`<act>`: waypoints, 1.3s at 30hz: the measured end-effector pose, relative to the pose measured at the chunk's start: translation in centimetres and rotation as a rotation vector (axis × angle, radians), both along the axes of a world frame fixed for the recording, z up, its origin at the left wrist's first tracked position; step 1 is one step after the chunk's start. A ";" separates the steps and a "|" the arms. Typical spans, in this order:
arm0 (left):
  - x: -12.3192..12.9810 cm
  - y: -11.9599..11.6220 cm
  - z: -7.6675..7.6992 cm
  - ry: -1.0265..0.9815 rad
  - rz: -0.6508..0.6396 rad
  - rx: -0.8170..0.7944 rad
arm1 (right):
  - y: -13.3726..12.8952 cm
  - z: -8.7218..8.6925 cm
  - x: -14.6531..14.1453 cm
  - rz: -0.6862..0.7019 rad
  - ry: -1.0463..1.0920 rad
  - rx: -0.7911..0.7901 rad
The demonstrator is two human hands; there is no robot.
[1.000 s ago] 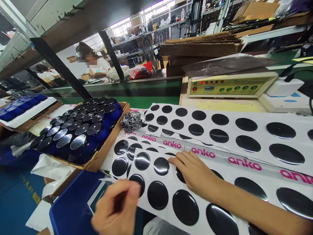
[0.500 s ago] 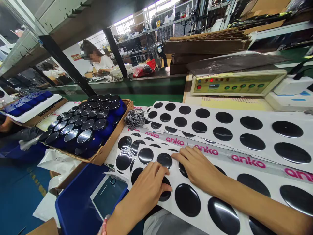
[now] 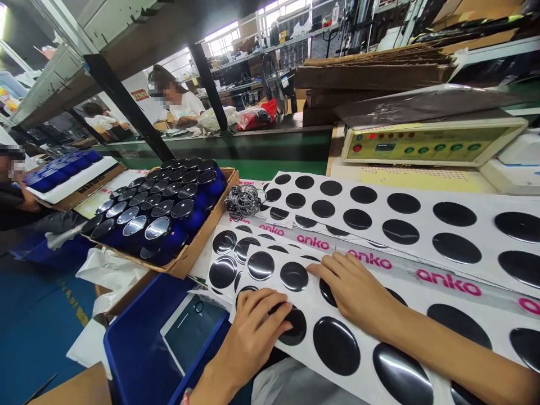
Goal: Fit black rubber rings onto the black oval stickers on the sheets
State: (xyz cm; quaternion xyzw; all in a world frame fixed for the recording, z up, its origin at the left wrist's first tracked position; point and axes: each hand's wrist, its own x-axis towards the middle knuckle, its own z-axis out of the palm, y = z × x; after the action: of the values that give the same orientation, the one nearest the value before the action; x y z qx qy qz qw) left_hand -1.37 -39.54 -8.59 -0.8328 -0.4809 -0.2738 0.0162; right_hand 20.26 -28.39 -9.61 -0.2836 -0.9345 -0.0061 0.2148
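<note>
A white sheet (image 3: 307, 306) bearing rows of glossy black round stickers slants across the bench in front of me. My left hand (image 3: 259, 329) rests on its near left part, fingers apart and lightly bent across a black sticker (image 3: 297, 326). Farther back on the same sheet is my right hand (image 3: 348, 284), its fingers bent and drawn together. Its fingertips touch the right edge of another black round sticker (image 3: 294, 275); its thumb is hidden, and whether the sticker's edge is gripped does not show. More sticker sheets (image 3: 219, 253) lie beneath on the left.
A cardboard tray (image 3: 206, 239) of blue, black-topped cylinders stands left, beside tangled black rings (image 3: 242, 201). Behind lie another sticker sheet (image 3: 341, 185) and a control box (image 3: 430, 143). A blue bin (image 3: 135, 343) sits below the bench. Co-workers sit beyond the shelf posts.
My left hand's fingers have spread and flattened over the sticker, from a more pinched shape. My right hand stays at the same sticker's edge. The whole view has shifted slightly.
</note>
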 end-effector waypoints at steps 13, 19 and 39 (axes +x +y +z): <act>-1.8 -2.8 0.9 -0.749 0.315 0.089 | -0.3 0.1 0.1 0.002 -0.004 0.041; -5.1 -1.6 2.8 -0.647 0.386 -0.037 | -0.1 0.4 0.1 0.042 -0.112 0.160; -5.7 2.2 2.7 0.348 -0.019 -0.258 | -1.5 1.4 -4.3 0.224 -0.088 -0.109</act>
State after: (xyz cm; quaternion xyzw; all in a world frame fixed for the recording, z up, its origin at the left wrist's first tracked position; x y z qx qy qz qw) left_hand -7.09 -37.31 -5.93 -0.8671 -0.4941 -0.0621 -0.0103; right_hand 15.94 -29.93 -8.16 -0.1884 -0.9678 0.0563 0.1575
